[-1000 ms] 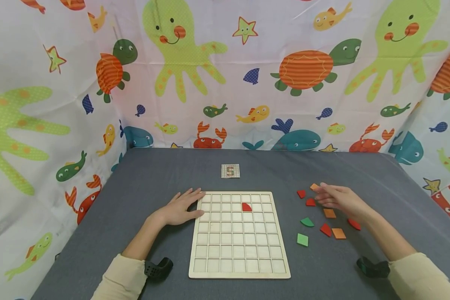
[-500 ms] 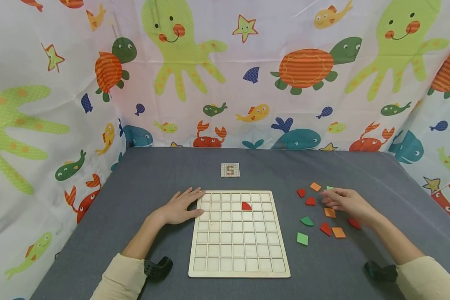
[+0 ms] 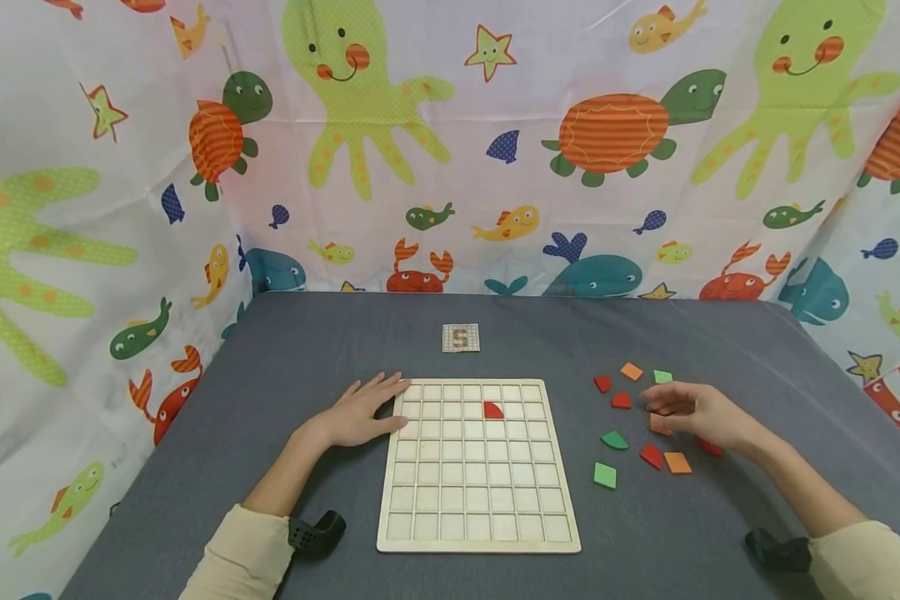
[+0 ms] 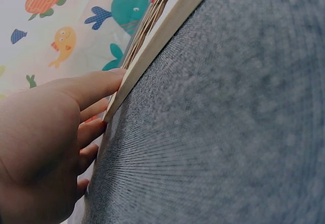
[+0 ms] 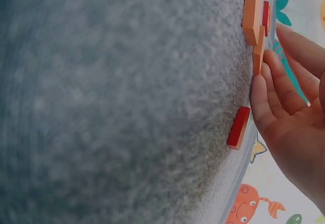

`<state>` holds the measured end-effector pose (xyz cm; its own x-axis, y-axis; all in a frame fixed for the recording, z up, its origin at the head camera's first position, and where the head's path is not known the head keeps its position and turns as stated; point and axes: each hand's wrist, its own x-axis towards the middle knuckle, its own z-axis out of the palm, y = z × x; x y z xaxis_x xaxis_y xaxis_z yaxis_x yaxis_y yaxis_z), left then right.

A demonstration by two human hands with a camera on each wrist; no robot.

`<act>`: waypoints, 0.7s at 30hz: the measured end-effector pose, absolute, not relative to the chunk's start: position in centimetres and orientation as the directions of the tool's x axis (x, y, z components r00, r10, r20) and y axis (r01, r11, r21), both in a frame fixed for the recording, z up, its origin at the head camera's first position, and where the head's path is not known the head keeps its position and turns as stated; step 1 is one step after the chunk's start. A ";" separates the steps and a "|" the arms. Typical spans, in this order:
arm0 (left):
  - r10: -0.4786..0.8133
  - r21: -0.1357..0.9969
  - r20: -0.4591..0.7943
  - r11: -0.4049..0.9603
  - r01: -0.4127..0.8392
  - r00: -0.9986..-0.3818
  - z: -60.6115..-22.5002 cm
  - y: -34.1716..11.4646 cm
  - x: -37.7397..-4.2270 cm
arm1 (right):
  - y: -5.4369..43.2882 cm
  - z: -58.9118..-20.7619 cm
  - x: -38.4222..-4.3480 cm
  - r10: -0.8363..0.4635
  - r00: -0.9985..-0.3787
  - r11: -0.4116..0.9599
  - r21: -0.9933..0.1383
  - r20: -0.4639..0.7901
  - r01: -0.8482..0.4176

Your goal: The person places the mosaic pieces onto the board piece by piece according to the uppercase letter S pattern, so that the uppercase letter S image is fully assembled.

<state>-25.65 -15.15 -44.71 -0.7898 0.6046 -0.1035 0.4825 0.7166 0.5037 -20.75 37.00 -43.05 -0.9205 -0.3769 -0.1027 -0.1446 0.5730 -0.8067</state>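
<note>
My left hand (image 3: 360, 412) rests against the upper left edge of a pale wooden grid board (image 3: 478, 547), thumb and fingers nearly straight. One red quarter-round tile (image 3: 492, 411) sits in a cell in the board's second row. To the right of the board, my right hand (image 3: 705, 411) hovers low among loose tiles, its fingers loosely bent with nothing visible between them. Partly under that hand lies an orange square tile (image 3: 657, 425); in the right wrist view a fingertip is close to an orange tile (image 5: 259, 51), and whether it touches is unclear.
Around the right hand lie red tiles (image 3: 651, 456), orange tiles (image 3: 677, 463) and green tiles (image 3: 605, 476). Behind the board, a small card (image 3: 461, 338) shows an S-like pattern on a grid. A printed sea-animal curtain (image 3: 525, 192) stands behind the grey table (image 3: 330, 333).
My right hand has drawn back and to the right, from beside the far orange tile to over the nearer one, uncovering a light green tile. The left hand stays put.
</note>
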 end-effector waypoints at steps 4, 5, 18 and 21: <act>0.608 0.502 -0.102 0.715 0.487 -0.788 -44.7 -15.1 -25.7 | 37.2 -43.2 -20.8 -0.411 -0.909 0.602 -0.770 -0.071 -0.212; 0.607 0.501 -0.104 0.717 0.485 -0.788 -44.7 -15.1 -25.7 | 37.2 -43.2 -20.8 -0.418 -0.906 0.604 -0.765 -0.067 -0.222; 0.613 0.510 -0.099 0.708 0.489 -0.784 -44.7 -15.2 -25.7 | 37.2 -43.6 -20.9 -0.480 -0.877 0.579 -0.742 0.025 -0.338; 0.618 0.513 -0.098 0.703 0.493 -0.780 -44.7 -15.2 -25.6 | 37.2 -43.7 -20.8 -0.471 -0.881 0.581 -0.732 0.053 -0.355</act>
